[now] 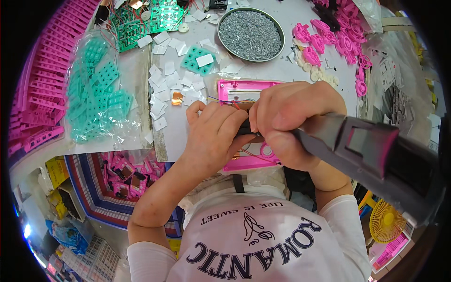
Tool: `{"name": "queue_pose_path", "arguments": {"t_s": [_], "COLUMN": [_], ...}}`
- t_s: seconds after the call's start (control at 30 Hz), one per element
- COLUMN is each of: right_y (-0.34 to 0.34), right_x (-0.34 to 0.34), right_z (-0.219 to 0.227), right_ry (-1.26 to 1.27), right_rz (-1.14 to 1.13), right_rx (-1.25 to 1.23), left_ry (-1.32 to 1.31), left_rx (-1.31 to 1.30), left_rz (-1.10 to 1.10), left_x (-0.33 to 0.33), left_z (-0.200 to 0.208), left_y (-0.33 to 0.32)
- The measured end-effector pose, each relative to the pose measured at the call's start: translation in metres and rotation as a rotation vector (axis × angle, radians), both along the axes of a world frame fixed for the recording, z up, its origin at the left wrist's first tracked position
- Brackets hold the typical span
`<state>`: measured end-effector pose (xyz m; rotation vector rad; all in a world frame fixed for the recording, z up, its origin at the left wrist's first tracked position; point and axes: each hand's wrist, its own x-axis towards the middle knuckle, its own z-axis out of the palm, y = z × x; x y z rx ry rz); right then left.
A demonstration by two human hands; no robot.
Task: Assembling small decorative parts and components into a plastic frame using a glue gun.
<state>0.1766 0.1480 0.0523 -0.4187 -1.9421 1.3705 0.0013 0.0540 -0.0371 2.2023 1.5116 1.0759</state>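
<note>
My left hand [211, 129] is closed at the work in front of me, its fingers curled against a small black part [245, 127]. A pink plastic casing [244, 164] with wires and a brown board lies under both hands, mostly hidden by them. Thin coloured wires [225, 101] run out above my left fingers. My right hand [300, 117] is wrapped round a dark handheld tool [361, 150] that looks like an electric screwdriver. Its body slants up toward the lower right, large and close to view, and its tip is hidden behind my fingers.
A round tin [251, 60] of screws stands beyond my hands. White foam squares [162, 96], teal rubber keypads [96, 94] and green circuit boards [131, 35] lie to the left. Pink round parts [317, 42] are at the far right. A basket [91, 197] holds pink assemblies below the table.
</note>
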Motion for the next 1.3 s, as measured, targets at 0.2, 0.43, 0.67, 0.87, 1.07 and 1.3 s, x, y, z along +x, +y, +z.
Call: {"name": "queue_pose_path", "arguments": {"t_s": [0.2, 0.43, 0.67, 0.87, 1.07, 1.3], "right_y": [-0.002, 0.019, 0.019, 0.035, 0.063, 0.039], "right_x": [-0.017, 0.017, 0.057, 0.036, 0.027, 0.038], "right_z": [0.003, -0.019, -0.038, -0.025, -0.034, -0.030], "right_ry": [0.153, -0.017, -0.533, -0.592, -0.822, -0.625], "right_rz": [0.062, 0.061, 0.029, -0.128, -0.191, -0.195], "right_rx": [-0.125, -0.181, 0.474, -0.141, 0.063, 0.629], "left_ry": [-0.045, 0.050, -0.038, -0.778, -0.062, 0.098], "left_rx": [0.088, 0.044, -0.068, -0.181, -0.067, -0.066], "left_rz": [0.049, 0.070, 0.034, 0.172, 0.172, 0.180], "left_x": [0.005, 0.005, -0.003, 0.016, 0.010, 0.014], "left_z": [0.000, 0.008, 0.000, -0.026, -0.005, 0.005], "left_y": [0.005, 0.003, 0.006, -0.005, -0.002, 0.001]}}
